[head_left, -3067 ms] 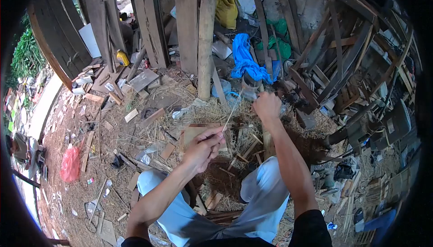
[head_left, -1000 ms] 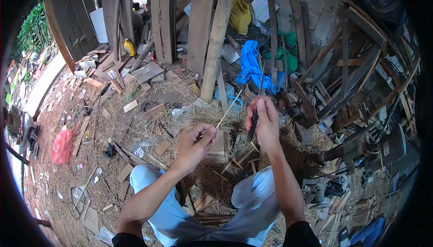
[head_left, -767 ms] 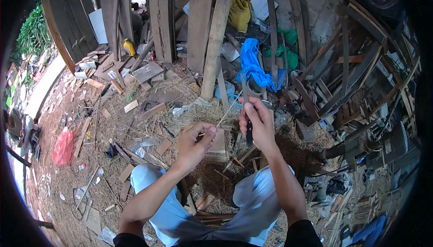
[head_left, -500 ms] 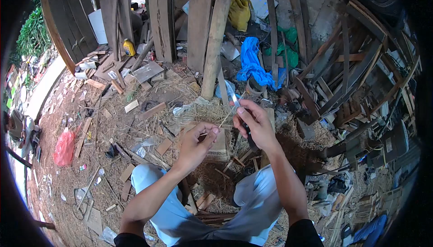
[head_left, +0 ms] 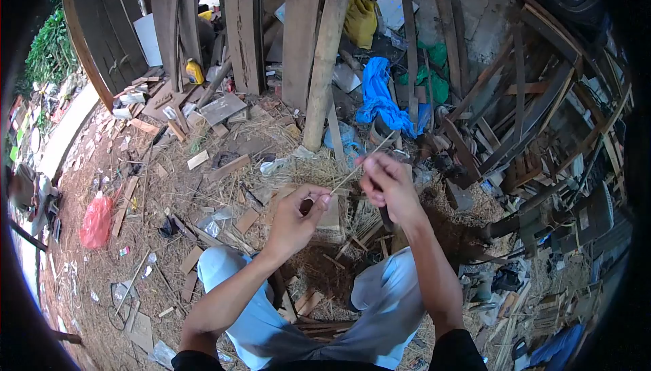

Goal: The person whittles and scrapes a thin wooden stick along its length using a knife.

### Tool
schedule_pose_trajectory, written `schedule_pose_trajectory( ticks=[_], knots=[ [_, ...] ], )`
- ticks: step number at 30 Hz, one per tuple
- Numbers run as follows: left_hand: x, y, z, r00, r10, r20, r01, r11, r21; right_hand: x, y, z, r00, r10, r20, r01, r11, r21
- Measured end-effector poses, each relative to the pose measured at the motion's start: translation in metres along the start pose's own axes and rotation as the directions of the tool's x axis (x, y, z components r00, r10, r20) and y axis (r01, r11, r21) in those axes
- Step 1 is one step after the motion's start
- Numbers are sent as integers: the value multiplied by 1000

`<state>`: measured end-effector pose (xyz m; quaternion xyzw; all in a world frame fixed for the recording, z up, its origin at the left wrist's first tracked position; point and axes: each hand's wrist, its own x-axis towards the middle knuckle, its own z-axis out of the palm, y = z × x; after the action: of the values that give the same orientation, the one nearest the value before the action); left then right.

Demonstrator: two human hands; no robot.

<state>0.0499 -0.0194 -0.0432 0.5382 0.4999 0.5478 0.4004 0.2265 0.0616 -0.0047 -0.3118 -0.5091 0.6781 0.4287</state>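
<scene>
My left hand [head_left: 298,213] pinches the lower end of a thin pale bamboo-like stick [head_left: 348,176] between thumb and fingertips. The stick slants up and to the right, passing by the fingers of my right hand [head_left: 393,188]. That hand is closed around a knife, whose dark handle [head_left: 386,218] sticks out below the palm; its blade is hidden or too blurred to see. Beneath my hands, between the knees, sits a wooden block [head_left: 330,227] amid shavings.
A wooden post [head_left: 324,66] rises just ahead, with a blue plastic bag [head_left: 377,93] to its right. Leaning boards [head_left: 242,32] stand behind. Scrap wood is piled at the right. A red plastic bag [head_left: 97,220] lies on the littered ground at left.
My right hand has turned and shifted slightly to the right. The knife blade, visible before, no longer shows, and more of the stick is exposed. My left hand has barely moved.
</scene>
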Motion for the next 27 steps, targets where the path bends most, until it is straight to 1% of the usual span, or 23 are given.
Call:
schedule_pose_trajectory(
  ticks=[2, 3, 4, 6, 7, 8, 10, 11, 13, 14, 16, 17, 18, 19, 20, 21, 23, 24, 25, 26, 27],
  knots=[
    [-1, -2, 0, 999, 26, -18, -26, 1000, 5, -2, 4, 7, 966, 187, 177, -153, 970, -190],
    [-1, -3, -1, 1000, 19, -21, -20, 999, -30, -3, 9, 12, 938, 228, 259, -173, 960, -220],
    [0, -3, -2, 1000, 12, -23, -13, 998, -65, -3, 13, 16, 939, 225, 259, -170, 961, -217],
    [1, -2, -1, 999, 22, -25, -24, 996, -82, -3, 18, 22, 952, 136, 276, -94, 983, -158],
    [1, -2, -1, 999, 31, -29, -34, 994, -102, -2, 17, 22, 964, 101, 247, -70, 989, -132],
    [-1, 0, 0, 999, 30, -26, -32, 994, -101, -3, 14, 21, 964, 101, 245, -70, 989, -130],
    [-2, 6, 2, 992, -122, 20, 124, 973, -197, -3, 7, 17, 958, 154, 241, -111, 977, -184],
    [-2, 7, 3, 992, -121, 24, 123, 972, -200, -3, 6, 15, 960, 153, 236, -110, 976, -186],
    [-1, 8, 1, 984, -166, 67, 178, 949, -262, -2, 5, 14, 963, 171, 206, -130, 971, -201],
    [0, 9, 2, 984, -164, 66, 176, 949, -262, -1, 5, 12, 964, 169, 207, -128, 971, -201],
    [-1, 11, 2, 973, -222, 65, 231, 937, -260, 1, 2, 4, 971, 178, 158, -137, 961, -239],
    [-3, 11, 0, 973, -220, 62, 229, 937, -263, 4, -1, -2, 993, 105, -46, -114, 955, -272],
    [-6, 10, -5, 963, -253, 90, 268, 928, -258, 7, -6, -11, 969, 19, -246, -97, 946, -310],
    [-9, 8, -9, 951, -286, 120, 308, 917, -254, 11, -12, -36, 968, -60, -245, 12, 981, -193],
    [-10, 6, -11, 952, -282, 119, 304, 917, -260, 16, -15, -57, 957, -140, -253, 125, 989, -75],
    [-9, 4, -13, 958, -265, 105, 284, 925, -253, 18, -13, -60, 957, -149, -248, 132, 988, -83],
    [-5, -1, -11, 965, -251, 83, 264, 931, -253, 15, -8, -56, 938, -125, -322, 117, 992, -44],
    [-3, -3, -9, 974, -218, 57, 225, 937, -266, 12, -6, -49, 940, -121, -320, 113, 993, -43],
    [-2, -4, -8, 982, -185, 33, 187, 944, -273, 8, -3, -39, 970, -107, -220, 92, 993, -75],
    [-1, -3, -6, 982, -186, 34, 188, 944, -271, 4, -4, -25, 989, -91, -118, 77, 991, -111],
    [0, -2, -4, 982, -188, 11, 185, 950, -251, 1, -4, -13, 989, -91, -119, 78, 991, -109]
  ],
)
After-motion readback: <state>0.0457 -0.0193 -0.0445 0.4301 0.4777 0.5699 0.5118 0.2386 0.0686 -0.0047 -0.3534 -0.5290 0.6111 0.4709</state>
